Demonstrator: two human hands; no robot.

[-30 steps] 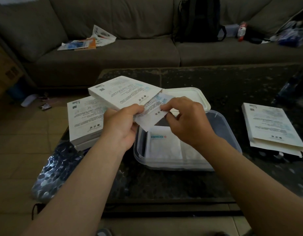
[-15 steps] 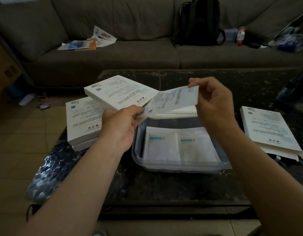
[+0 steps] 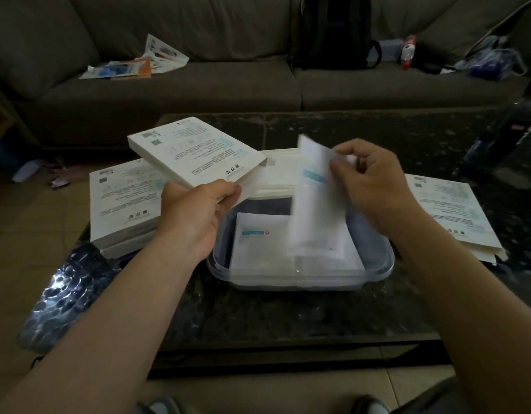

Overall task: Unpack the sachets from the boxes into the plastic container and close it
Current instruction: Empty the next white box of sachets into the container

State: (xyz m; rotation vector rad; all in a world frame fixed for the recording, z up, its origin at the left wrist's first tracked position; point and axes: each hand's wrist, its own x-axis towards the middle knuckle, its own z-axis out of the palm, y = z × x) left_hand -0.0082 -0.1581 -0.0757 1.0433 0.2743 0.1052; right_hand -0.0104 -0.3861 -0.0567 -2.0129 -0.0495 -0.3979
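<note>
My left hand [image 3: 195, 210] grips a flat white box [image 3: 195, 150] by its near open end, held tilted above the table. My right hand [image 3: 369, 180] pinches the top of a white sachet [image 3: 315, 204] with a teal mark; it hangs nearly upright, its lower edge inside the clear plastic container [image 3: 378, 264]. Other white sachets [image 3: 258, 243] lie flat in the container. The container's white lid [image 3: 282, 174] lies just behind it, partly hidden by the box and sachet.
A stack of white boxes [image 3: 123, 201] sits left of the container; flattened boxes [image 3: 449, 216] lie at the right. Bubble wrap [image 3: 67, 288] hangs off the dark table's left corner. A sofa with papers and a black backpack [image 3: 330, 31] stands behind.
My right hand has drawn the sachet out of the box, swung it from level to upright and lowered it into the container. The box in my left hand has barely moved.
</note>
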